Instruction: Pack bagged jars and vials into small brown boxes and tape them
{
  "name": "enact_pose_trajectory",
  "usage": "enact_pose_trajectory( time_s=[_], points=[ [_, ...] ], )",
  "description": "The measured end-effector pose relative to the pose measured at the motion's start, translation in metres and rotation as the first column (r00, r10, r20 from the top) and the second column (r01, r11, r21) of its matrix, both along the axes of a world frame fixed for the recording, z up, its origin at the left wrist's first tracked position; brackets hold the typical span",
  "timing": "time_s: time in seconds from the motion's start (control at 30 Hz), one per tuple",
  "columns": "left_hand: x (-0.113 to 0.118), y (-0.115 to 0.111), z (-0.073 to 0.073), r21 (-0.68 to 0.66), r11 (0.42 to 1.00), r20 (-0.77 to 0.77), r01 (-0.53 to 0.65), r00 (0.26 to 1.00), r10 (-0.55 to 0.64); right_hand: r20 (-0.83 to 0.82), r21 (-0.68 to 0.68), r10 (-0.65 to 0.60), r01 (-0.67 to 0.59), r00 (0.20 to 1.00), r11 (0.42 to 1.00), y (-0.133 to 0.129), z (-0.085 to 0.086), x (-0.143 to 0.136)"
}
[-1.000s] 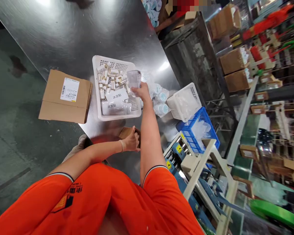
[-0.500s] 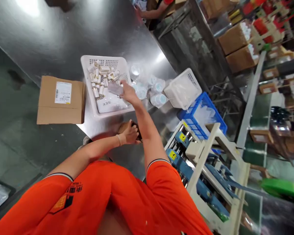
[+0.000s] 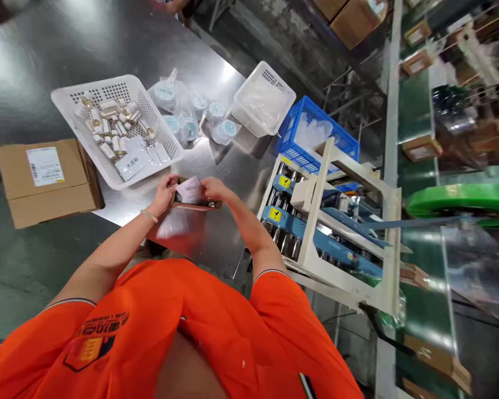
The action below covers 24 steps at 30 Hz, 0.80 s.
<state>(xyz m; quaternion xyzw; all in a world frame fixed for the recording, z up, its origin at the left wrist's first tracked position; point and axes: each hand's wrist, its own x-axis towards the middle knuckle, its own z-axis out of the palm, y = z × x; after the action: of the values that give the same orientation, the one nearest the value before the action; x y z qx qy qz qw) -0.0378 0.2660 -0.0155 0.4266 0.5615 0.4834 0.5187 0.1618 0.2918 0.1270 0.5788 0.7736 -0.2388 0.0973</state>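
Note:
My left hand grips the left end of a small open cardboard box above the steel table. A pale pinkish packet with printing stands partly inside the box, its lower part hidden. At its right edge, the closed fingers of my right hand hold the packet; the fingertips are partly hidden. Just beyond my left hand sits a white perforated basket containing several small white-and-gold bottles and flat white printed packets.
A closed brown carton lies left of the basket. Bagged round containers with pale blue tops stand behind, then a second white basket and a blue crate. A roller machine with a cream frame borders the right.
My right hand has come from over the basket down to the small box, bringing the packet into it. My left hand has raised the box slightly, and the view has shifted right.

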Motion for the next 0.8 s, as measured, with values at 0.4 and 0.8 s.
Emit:
enact_pose_trajectory(
  time_s=[0.4,0.8],
  points=[
    [-0.008,0.005,0.027,-0.082,0.996,0.055,-0.031,0.998,0.036,0.073,0.115,0.067,-0.075,0.995,0.991,-0.003,0.010,0.018],
    [-0.007,0.006,0.027,-0.061,0.996,-0.030,-0.067,0.997,0.066,-0.083,0.335,-0.211,0.226,0.974,0.915,-0.049,-0.039,0.006]
  ],
)
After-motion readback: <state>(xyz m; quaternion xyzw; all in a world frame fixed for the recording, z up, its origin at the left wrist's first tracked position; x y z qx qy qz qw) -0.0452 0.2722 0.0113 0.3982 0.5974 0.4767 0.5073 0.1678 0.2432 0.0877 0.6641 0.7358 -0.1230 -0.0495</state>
